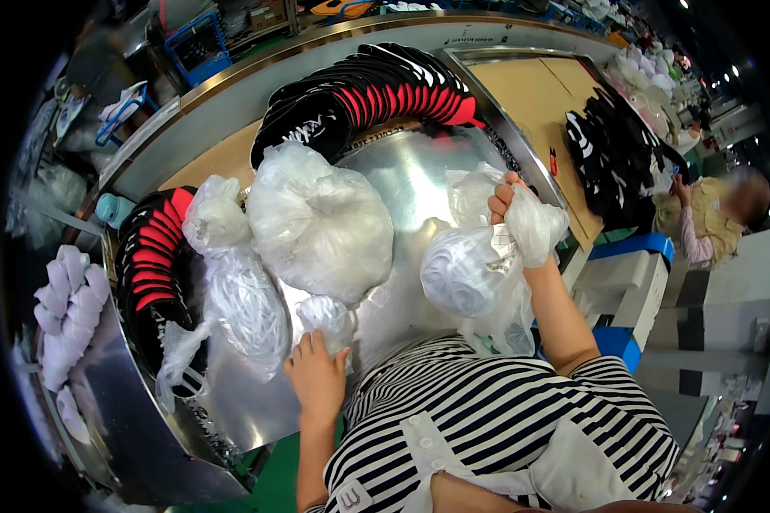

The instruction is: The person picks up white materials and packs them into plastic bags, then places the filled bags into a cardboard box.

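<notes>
My right hand (pixel 501 205) is closed round the gathered neck of a clear plastic bag (pixel 459 275). White coiled material shows through that bag, with a small white label near its top. My left hand (pixel 316 374) lies with fingers apart at the near edge of a small clear bag (pixel 327 316) with white contents; whether it touches the bag I cannot tell. Beyond this sits a large, puffed-up plastic bag (pixel 323 229). To its left lies a bag of white strips (pixel 248 299), below another plastic bag (pixel 217 214).
Fanned rows of black and red shoe-upper-like pieces stand at the back (pixel 385 101) and left (pixel 151 267) of the metal table (pixel 419 175). White padded pieces (pixel 67 308) lie far left. On the right are cardboard (pixel 526 90), black pieces (pixel 612 158) and a co-worker (pixel 714 214).
</notes>
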`<state>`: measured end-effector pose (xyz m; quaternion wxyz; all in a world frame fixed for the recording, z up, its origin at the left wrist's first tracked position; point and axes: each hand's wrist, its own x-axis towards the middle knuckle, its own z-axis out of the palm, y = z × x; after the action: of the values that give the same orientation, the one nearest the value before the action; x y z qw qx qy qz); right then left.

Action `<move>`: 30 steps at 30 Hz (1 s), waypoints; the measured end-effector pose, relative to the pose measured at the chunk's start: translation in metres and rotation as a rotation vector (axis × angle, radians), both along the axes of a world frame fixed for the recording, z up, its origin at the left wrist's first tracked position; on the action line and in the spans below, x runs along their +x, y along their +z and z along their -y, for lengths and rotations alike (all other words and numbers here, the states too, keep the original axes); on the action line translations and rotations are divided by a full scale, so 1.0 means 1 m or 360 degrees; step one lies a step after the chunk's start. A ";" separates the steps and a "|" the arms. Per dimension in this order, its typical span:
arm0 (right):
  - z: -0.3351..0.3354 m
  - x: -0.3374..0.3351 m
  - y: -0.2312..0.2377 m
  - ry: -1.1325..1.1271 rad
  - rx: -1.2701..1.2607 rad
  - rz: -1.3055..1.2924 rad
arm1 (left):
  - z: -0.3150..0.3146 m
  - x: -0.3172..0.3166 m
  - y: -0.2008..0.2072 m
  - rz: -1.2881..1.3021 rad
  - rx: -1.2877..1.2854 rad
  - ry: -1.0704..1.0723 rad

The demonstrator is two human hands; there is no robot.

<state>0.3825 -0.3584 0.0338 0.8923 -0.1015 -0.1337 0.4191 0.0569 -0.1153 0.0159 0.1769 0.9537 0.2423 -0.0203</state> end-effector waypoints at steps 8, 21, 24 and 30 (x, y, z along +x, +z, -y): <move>-0.057 -0.055 0.004 0.0336 -0.0554 0.0336 | 0.027 0.070 0.090 0.1038 -0.0850 -0.0405; -0.060 -0.143 0.040 -0.0308 -0.2027 0.1994 | 0.042 0.076 0.025 0.0946 -0.2662 0.0704; -0.070 -0.139 0.026 -0.0160 -0.1821 0.1805 | 0.045 0.078 0.034 0.0908 -0.2850 0.0843; -0.064 -0.121 0.023 0.0172 -0.1575 0.1337 | 0.044 0.070 0.022 0.0835 -0.3256 0.0806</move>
<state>0.2620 -0.2948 0.0566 0.5896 -0.6488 -0.2672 0.4001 0.1272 -0.1597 0.0377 0.9333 0.2514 0.2549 0.0289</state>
